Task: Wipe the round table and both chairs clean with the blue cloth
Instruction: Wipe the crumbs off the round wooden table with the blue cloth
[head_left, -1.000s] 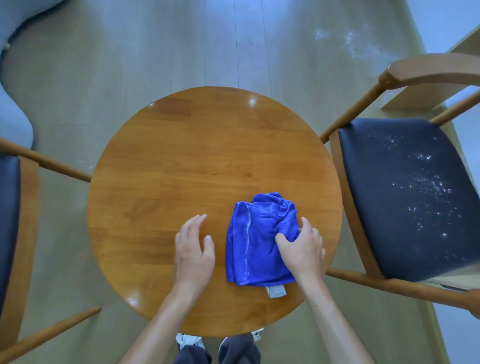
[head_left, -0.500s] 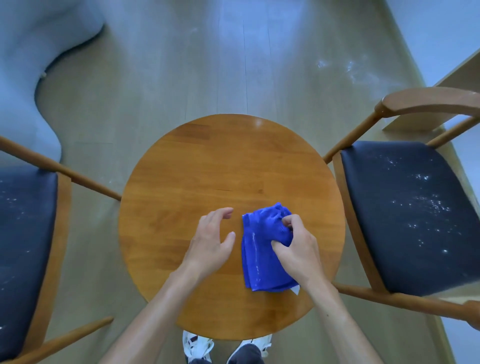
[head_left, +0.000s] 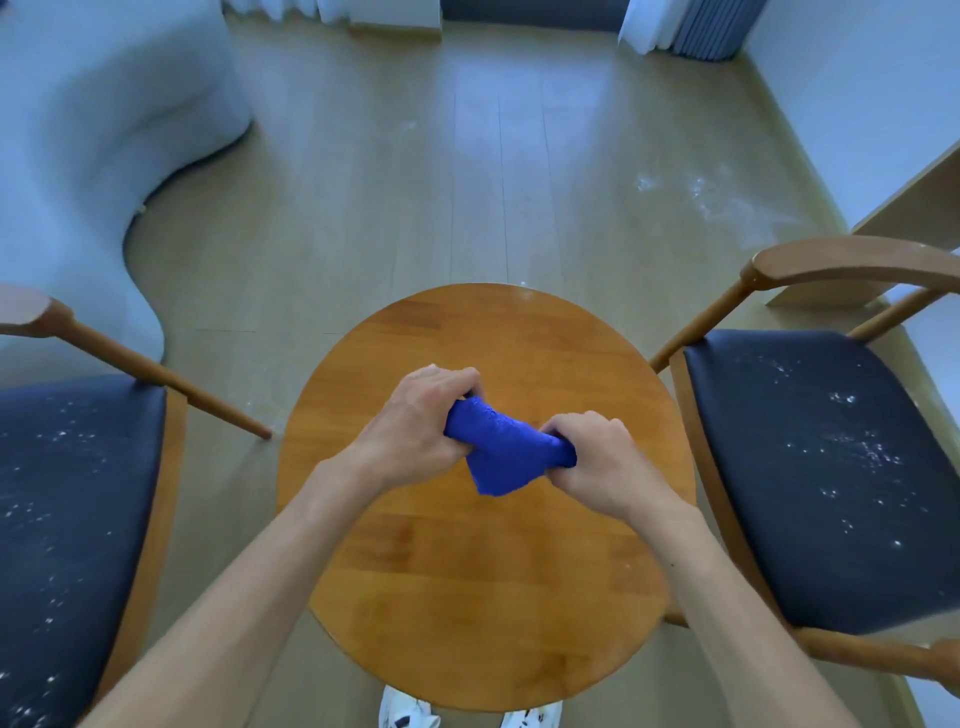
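Observation:
The blue cloth is bunched up and lifted above the round wooden table. My left hand grips its left end and my right hand grips its right end, fingers curled round the fabric. A loose corner hangs down between the hands. To the left stands a wooden chair with a dark seat speckled with white crumbs. The chair on the right has a dark seat with the same white specks.
A pale curved sofa fills the far left. White dust marks the wooden floor beyond the right chair. A light wooden board leans at the right wall. My shoes show under the table's near edge.
The cloth lay on the table under my right hand; now both hands have taken hold of it and raised it off the top. The view has pulled back and upward.

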